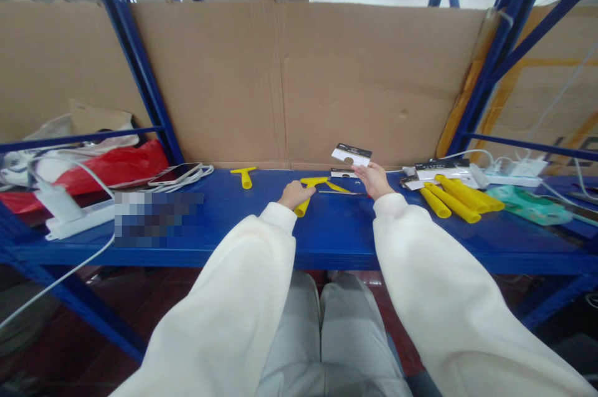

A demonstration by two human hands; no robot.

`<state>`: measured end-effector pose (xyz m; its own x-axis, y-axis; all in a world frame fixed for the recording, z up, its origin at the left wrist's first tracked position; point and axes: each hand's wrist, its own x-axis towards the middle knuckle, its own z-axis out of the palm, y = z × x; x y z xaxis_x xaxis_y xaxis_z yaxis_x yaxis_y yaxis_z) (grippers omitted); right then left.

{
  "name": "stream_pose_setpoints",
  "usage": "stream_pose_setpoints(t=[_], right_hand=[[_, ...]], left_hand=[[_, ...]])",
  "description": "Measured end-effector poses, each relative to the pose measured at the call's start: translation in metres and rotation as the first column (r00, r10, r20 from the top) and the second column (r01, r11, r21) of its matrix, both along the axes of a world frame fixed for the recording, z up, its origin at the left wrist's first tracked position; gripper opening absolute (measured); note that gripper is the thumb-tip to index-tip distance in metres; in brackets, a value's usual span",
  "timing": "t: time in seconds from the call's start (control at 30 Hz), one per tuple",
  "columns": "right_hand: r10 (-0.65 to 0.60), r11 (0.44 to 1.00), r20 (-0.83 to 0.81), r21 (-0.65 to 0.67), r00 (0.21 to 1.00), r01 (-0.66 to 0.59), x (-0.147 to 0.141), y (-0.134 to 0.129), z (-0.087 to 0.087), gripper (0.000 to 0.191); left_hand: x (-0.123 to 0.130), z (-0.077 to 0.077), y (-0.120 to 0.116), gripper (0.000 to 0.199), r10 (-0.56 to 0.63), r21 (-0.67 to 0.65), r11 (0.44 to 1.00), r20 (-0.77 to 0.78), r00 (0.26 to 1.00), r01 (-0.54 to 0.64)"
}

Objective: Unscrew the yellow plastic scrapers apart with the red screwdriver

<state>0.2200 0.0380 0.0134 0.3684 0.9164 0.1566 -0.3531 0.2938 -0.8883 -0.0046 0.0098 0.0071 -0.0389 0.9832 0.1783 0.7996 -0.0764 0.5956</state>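
White sleeves [224, 303] nearest, stretched fwd over blue table [224, 210]. L hand [290, 196] closed round yellow T-handle [303, 205], stem slanting twd near left, crossbar at far end; can't tell if it's lifted. R hand [372, 181] pinches b/w card [344, 156], up & right of handle, apart from it. L is nearer handle; 2nd T-handle [245, 178] sits well left.

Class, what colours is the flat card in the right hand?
The card is black and white (head view).
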Motion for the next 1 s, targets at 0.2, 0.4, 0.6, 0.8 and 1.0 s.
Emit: stream_pose_setpoints(t=[0.2, 0.4, 0.6, 0.8, 1.0], right_hand=[[-0.001, 1.0, 0.024, -0.016, 1.0, 0.002, -0.001, -0.002, 0.001, 0.031], [0.06, 0.997, 0.071, 0.05, 0.996, -0.063, 0.0, 0.002, -0.002, 0.03], [0.102, 0.992, 0.076, 0.072, 0.992, -0.107, 0.001, 0.005, -0.004, 0.028], [0.148, 0.986, 0.084, 0.07, 0.985, -0.154, -0.004, 0.0, -0.003, 0.028], [0.186, 0.977, 0.115, 0.085, 0.976, -0.196, -0.004, -0.003, -0.002, 0.027]], left_hand=[[0.005, -0.001, 0.003, 0.004, 0.048, -0.117, 0.993, 0.592, 0.805, 0.027], [0.004, 0.002, 0.007, 0.008, 0.066, -0.025, 0.997, 0.758, 0.649, -0.073], [-0.001, -0.001, 0.02, 0.02, 0.06, 0.073, 0.974, 0.832, 0.551, -0.216], [0.0, 0.001, 0.018, 0.02, 0.084, 0.023, 0.973, 0.889, 0.449, -0.228], [0.003, 0.01, 0.007, 0.015, 0.099, -0.023, 0.979, 0.922, 0.374, -0.202]])
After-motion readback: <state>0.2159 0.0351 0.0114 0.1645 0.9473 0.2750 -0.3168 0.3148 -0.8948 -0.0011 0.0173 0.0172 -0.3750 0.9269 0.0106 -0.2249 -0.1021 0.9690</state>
